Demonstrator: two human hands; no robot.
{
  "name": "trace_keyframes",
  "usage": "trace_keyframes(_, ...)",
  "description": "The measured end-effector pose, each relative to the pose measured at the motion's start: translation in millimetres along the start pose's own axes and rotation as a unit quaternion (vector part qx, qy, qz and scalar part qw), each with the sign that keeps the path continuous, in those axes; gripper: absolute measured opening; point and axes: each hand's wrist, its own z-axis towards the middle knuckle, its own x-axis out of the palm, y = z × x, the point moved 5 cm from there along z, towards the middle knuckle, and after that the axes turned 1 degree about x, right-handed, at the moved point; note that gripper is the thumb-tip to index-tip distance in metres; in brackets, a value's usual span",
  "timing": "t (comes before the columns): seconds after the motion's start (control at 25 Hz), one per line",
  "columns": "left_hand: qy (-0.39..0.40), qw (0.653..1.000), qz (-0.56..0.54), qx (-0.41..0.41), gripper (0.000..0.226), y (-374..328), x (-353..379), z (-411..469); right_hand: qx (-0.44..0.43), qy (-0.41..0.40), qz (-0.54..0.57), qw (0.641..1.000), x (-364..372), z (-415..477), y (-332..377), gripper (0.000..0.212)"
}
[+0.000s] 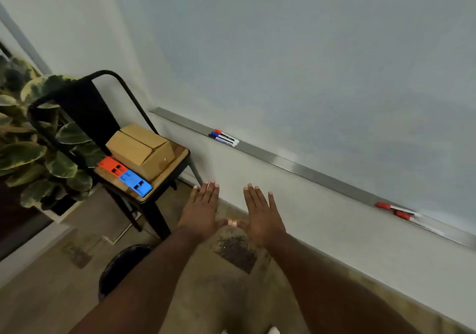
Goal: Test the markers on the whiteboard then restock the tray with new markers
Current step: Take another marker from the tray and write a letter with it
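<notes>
Well beyond the right hand (261, 217) lie markers (224, 138).

Pale wall (72, 24); black chair (82, 107) beside leafy plant (25, 153); tan floor (38, 295)

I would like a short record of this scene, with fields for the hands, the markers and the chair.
left hand: open, fingers straight, holds nothing
right hand: open, fingers straight, holds nothing
tray: metal ledge under the whiteboard
near markers: three on the tray, one red cap, two blue caps
far markers: two red-capped, blurred, on the tray
chair: bears a cardboard box, a red block and a blue block
plant: beside the chair
</notes>
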Motion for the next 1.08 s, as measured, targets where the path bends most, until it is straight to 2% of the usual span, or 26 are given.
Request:
trace_keyframes(0.16,-0.009,0.999,0.010,0.049,0.105,-69,-13,41,0.045,-0.020,0.000,0.999,-22,-21,-74,0.102)
trace_keyframes(0.32,-0.035,0.994,0.024,0.096,0.103,-136,-28,76,0.107,-0.037,-0.009,0.994,-39,-45,-143,0.095)
trace_keyframes(0.56,-0.040,0.988,0.020,0.151,0.106,-226,-34,112,0.174,-0.037,-0.003,0.984,-53,-86,-231,0.099)
trace_keyframes(1.0,-0.021,0.942,0.014,0.336,0.102,-394,-15,171,0.339,-0.061,0.058,0.937,-39,-166,-371,0.103)
trace_keyframes(1.08,-0.011,0.934,0.005,0.356,0.094,-419,-10,186,0.372,-0.056,0.065,0.924,-35,-175,-391,0.103)
